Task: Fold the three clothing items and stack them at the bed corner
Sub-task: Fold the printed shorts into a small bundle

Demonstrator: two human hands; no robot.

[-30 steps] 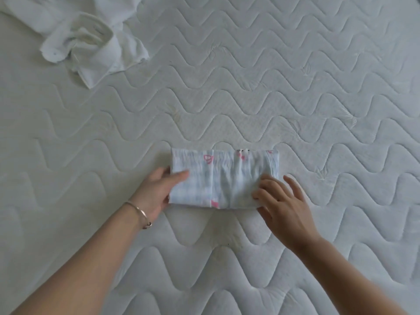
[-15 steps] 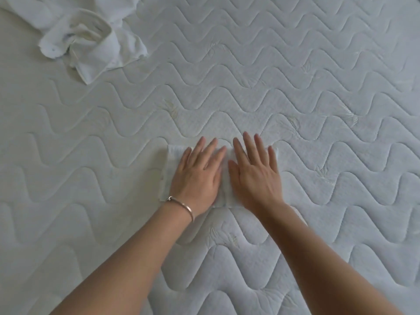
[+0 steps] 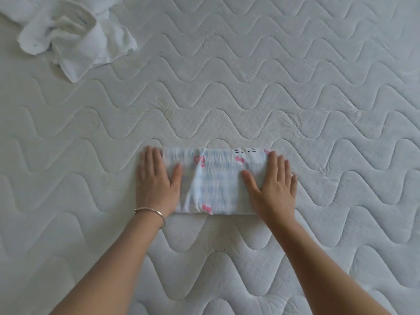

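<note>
Only one folded garment [image 3: 218, 185] under left hand [image 3: 156, 184], right hand [image 3: 275, 188]

Hands [image 3: 156, 180] [image 3: 273, 187] now apart, at garment [image 3: 218, 180] ends

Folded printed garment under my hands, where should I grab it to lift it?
Probably take the folded garment by both short ends, left hand from the left, right hand from the right, fingers under, thumbs over: it lies flat as a wide layered strip.

One head-worn camera looks almost straight down, from near, onto the quilted mattress [image 3: 227, 87].
</note>
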